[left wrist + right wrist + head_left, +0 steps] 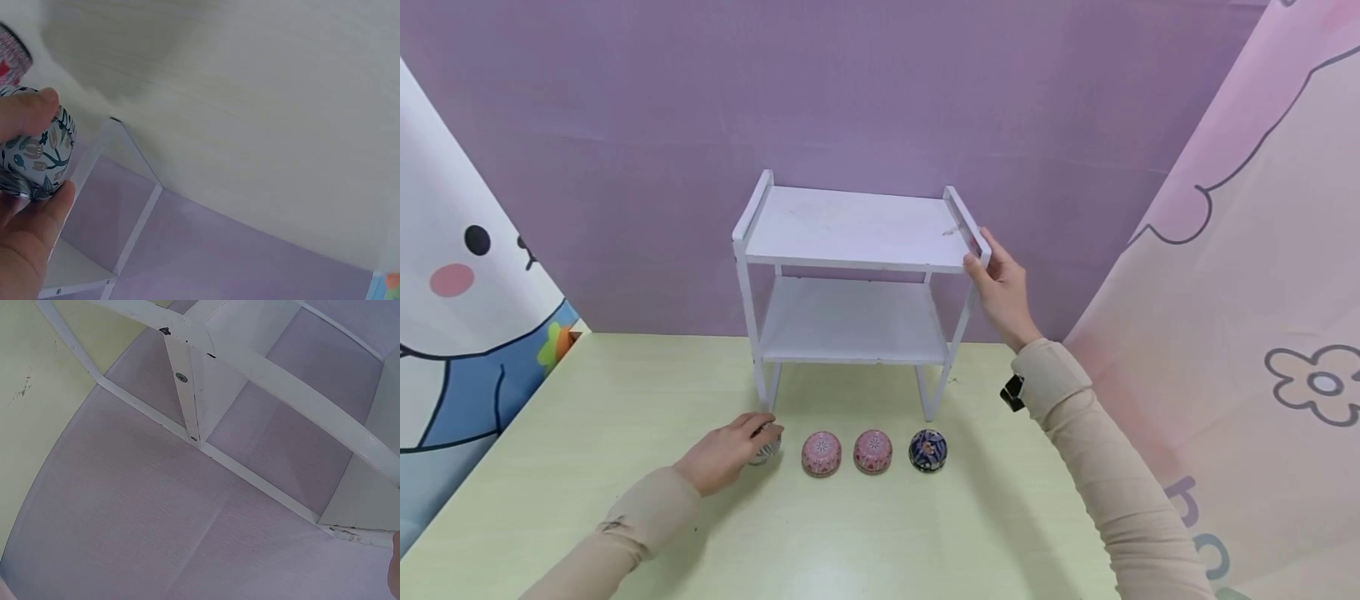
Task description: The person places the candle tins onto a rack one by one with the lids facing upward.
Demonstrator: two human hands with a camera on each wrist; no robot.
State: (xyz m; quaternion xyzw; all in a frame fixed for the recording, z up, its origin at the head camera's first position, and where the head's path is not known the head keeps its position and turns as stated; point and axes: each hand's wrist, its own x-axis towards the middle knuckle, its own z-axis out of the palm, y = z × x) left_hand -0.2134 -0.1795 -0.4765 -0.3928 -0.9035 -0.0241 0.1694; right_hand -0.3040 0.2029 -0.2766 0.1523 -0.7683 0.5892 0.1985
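Observation:
My left hand [724, 452] grips a small round tin [50, 153], white with a leaf and flower pattern, at the left end of a row on the table. Thumb and fingers lie on opposite sides of it; in the head view the hand covers most of the tin. To its right stand two pink patterned tins [822, 454] and a dark blue floral tin [928, 450]. A white two-tier shelf [850, 225] stands behind the row. My right hand [1006, 293] holds its upper right front corner, thumb at the front and fingers around the side rail.
The pale yellow table [850, 533] runs up to a purple backdrop [865, 100]. Printed cartoon panels flank it, a white character [475, 283] on the left and a pink flower sheet [1247, 333] on the right. The shelf's lower board [853, 321] is bare.

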